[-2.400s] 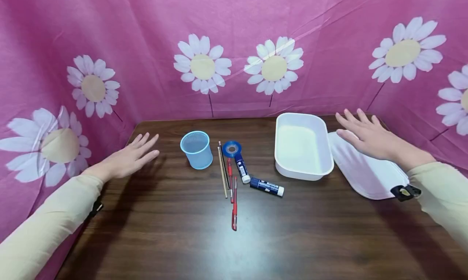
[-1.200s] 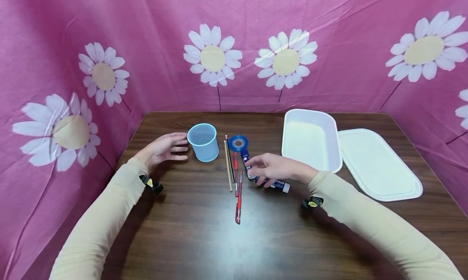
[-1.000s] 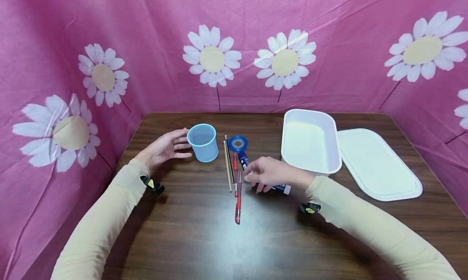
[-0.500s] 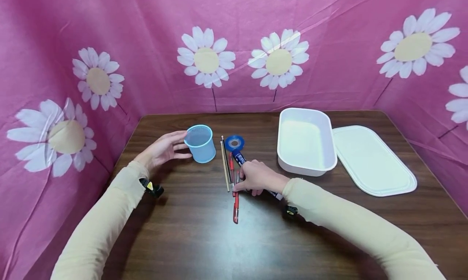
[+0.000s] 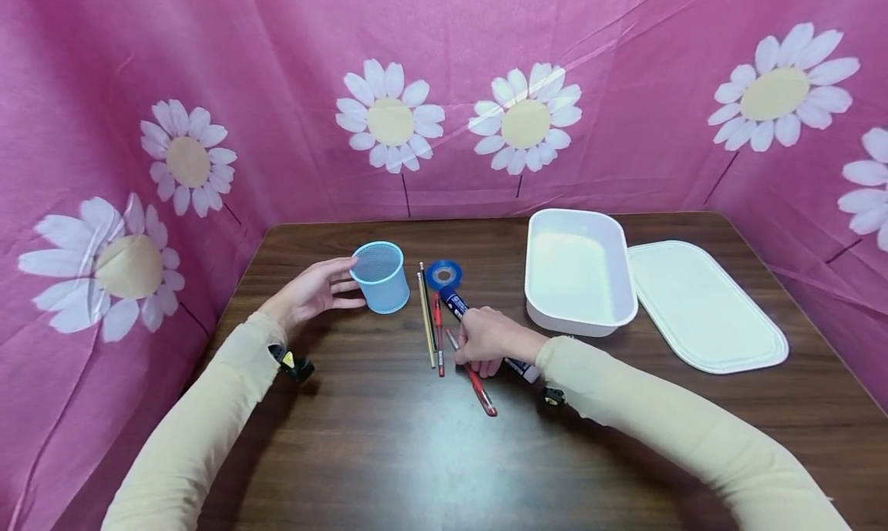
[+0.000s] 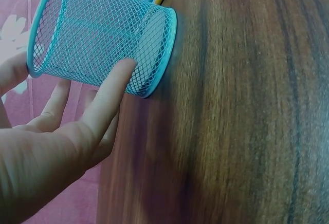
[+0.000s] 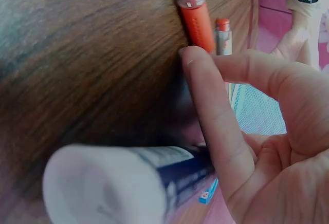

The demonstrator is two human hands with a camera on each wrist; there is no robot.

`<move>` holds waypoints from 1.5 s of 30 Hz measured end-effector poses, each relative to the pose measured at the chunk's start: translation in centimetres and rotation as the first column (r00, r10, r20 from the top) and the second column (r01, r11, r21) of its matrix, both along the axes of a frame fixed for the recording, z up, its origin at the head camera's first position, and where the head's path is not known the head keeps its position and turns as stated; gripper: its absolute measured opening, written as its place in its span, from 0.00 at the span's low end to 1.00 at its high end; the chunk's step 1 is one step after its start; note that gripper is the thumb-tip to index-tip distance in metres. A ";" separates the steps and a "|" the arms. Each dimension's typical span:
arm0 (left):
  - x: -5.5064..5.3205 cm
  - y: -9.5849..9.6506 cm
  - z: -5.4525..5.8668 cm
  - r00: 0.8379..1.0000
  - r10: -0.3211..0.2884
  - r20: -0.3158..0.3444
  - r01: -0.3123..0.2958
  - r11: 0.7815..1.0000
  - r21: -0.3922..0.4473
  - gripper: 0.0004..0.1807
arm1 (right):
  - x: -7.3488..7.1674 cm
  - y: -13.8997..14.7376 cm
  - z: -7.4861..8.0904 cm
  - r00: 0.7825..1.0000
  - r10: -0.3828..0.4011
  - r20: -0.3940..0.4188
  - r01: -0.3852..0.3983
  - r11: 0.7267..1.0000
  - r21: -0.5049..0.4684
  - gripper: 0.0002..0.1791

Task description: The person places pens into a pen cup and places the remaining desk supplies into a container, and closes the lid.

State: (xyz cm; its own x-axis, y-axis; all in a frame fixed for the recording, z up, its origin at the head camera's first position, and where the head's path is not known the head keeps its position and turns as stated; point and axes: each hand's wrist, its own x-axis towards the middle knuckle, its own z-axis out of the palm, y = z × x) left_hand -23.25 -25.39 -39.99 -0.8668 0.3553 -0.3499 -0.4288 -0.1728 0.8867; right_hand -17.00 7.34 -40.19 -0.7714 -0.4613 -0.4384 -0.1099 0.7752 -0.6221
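My left hand (image 5: 314,288) rests against the side of a light-blue mesh pen cup (image 5: 383,280). Its fingers are fairly straight, one at the rim and another low on the mesh in the left wrist view. The cup stands upright. My right hand (image 5: 491,338) pinches a red pen (image 5: 480,392) between thumb and finger; the pen slants on the tabletop. Under and behind this hand lie two navy glue sticks, one with its blue end (image 5: 452,301) showing, the other with its white end (image 5: 530,374) showing. A second red pen (image 5: 438,334) lies just left.
Two thin pencils (image 5: 426,323) lie between cup and pens. Behind them is a roll of blue tape (image 5: 444,275). A white plastic box (image 5: 581,327) stands at the right, its white lid (image 5: 714,307) beside it. A pink flowered curtain (image 5: 458,196) borders the table.
My left hand has come in from the left to the cup. My right hand has moved from above the lid to the pens, taken hold of one red pen and swung its near end rightward.
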 end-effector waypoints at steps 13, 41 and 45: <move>0.1 0.2 -0.3 1.000 0.023 0.018 -0.024 0.999 0.023 0.11 | -0.4 0.5 -0.1 0.993 0.043 0.106 -0.033 0.995 -0.092 0.07; 0.9 -1.0 0.1 0.999 -0.001 -0.039 0.001 1.000 0.018 0.08 | -7.6 -1.3 8.1 0.939 0.097 0.330 0.119 0.810 -0.575 0.27; 1.0 -1.0 0.0 0.999 -0.001 -0.054 0.002 1.000 0.016 0.07 | -8.1 -2.3 9.2 0.950 0.072 0.305 0.142 0.768 -0.625 0.24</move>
